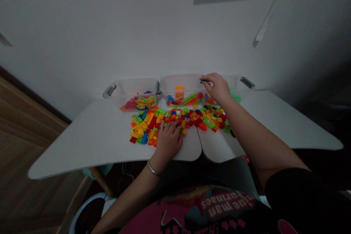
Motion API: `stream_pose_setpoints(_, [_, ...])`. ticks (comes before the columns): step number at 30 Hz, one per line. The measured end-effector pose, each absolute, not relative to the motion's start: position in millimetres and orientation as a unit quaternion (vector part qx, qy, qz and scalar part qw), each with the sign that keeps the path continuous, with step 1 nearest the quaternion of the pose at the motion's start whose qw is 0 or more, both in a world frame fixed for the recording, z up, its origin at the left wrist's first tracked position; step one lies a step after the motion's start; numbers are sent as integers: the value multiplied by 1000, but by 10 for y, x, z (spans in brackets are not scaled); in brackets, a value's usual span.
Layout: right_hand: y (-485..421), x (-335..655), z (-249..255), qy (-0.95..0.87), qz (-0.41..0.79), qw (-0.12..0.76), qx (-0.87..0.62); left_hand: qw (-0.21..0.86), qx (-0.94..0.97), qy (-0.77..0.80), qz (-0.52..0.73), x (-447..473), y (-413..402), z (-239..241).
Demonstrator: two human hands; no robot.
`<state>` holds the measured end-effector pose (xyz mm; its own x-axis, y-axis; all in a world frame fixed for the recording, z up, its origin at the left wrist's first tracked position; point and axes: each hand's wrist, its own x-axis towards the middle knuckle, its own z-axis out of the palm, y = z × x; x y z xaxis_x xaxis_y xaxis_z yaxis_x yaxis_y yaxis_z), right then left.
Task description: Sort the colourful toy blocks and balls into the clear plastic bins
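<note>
A heap of toy building bricks (150,120) in red, orange, yellow, green and blue spreads over the white table. My left hand (169,139) rests on the near side of this heap, its fingers stretched out over the bricks with no piece visibly gripped. Raised near the clear bins, my right hand (218,87) pinches a small dark teal piece (203,80) between thumb and fingers. It is too small to tell its exact kind. The middle clear bin (179,80) holds several coloured pieces, including an orange block (180,91) and a green strip (189,98).
The left clear bin (137,85) contains yellow, red and blue pieces. A right bin (233,80), partly behind my right hand, has green pieces. All stand against the wall. The white table (85,139) has a gap between two rounded front corners. A round-rimmed bin (82,204) is below left.
</note>
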<state>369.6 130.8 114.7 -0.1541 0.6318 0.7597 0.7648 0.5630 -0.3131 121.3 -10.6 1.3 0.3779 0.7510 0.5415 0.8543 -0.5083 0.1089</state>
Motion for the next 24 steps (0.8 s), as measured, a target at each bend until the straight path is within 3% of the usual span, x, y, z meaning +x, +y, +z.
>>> stream_pose_setpoints(8, [1579,3526,1179,-818,-20,243,-520,89,-824,-490,-271,1211,-108,15])
stream_pose_setpoints(13, [1409,3379,1133,-815,-83,167,-549,84,-826,-491,-264,1217,-111,27])
stream_pose_setpoints(20, [1367,3365,1094,-822,-108,157,-537,92,-827,-489,-261,1211,-109,29])
stream_pose_setpoints(24, [1348,3416,1083,-822,-82,243,-509,88,-826,-491,-261,1212,-113,38])
